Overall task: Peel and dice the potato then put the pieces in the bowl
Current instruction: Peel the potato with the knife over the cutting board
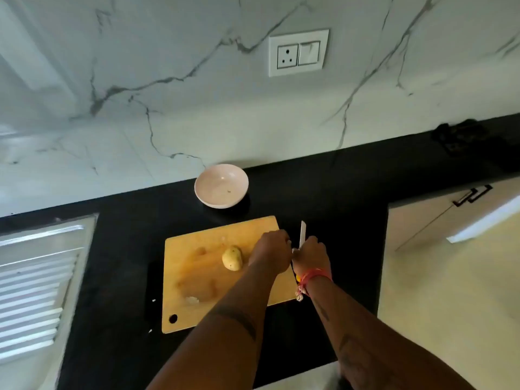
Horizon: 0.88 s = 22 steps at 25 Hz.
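A whole unpeeled potato lies near the middle of the wooden cutting board. Behind the board stands a pale, empty bowl. Both hands meet at the board's right edge. My right hand grips the handle of a white-bladed knife, whose blade points up and away from me. My left hand is curled right beside that handle, just right of the potato and not touching it. Its fingers are hidden behind the back of the hand.
The board lies on a black countertop against a marble wall with a socket. A sink with a ribbed drainer is at the left. The counter ends at the right, by white cabinets. Small white scraps lie on the board.
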{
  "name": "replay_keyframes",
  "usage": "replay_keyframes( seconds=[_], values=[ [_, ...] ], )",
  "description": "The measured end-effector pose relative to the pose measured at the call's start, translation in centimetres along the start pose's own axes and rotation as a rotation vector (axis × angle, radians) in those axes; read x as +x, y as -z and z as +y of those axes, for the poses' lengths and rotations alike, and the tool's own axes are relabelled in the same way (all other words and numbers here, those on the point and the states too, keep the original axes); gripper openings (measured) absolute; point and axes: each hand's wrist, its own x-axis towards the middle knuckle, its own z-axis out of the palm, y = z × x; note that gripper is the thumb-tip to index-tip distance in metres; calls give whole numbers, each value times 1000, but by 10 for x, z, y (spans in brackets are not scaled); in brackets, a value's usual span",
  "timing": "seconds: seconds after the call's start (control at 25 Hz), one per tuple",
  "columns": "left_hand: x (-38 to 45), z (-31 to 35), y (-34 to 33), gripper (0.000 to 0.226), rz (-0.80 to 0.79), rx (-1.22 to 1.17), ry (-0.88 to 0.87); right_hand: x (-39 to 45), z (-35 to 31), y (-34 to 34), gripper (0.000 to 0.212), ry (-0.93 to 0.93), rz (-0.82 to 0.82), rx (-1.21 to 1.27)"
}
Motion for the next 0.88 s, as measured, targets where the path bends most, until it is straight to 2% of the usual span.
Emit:
replay_keyframes(
  seconds=[0.2,0.32,0.48,0.6,0.72,0.88],
  values=[
    [11,-6,-12,27,-56,18,18,1,-4,-6,33,-52,5,-44],
    [8,-14,-7,27,23,-51,20,1,-12,1,33,-100,2,12],
    [-14,-43,10,25,223,-108,27,-24,-34,3,21,119,3,75],
    [-40,-81,12,29,355,-64,71,-58,-52,-9,26,277,-176,14],
    [-56,-110,6,38,368,-152,235,-91,-59,-24,29,337,-254,-23],
    [-50,-129,-8,45,276,-396,371,-108,-55,-34,25,349,-298,-29]
  ],
)
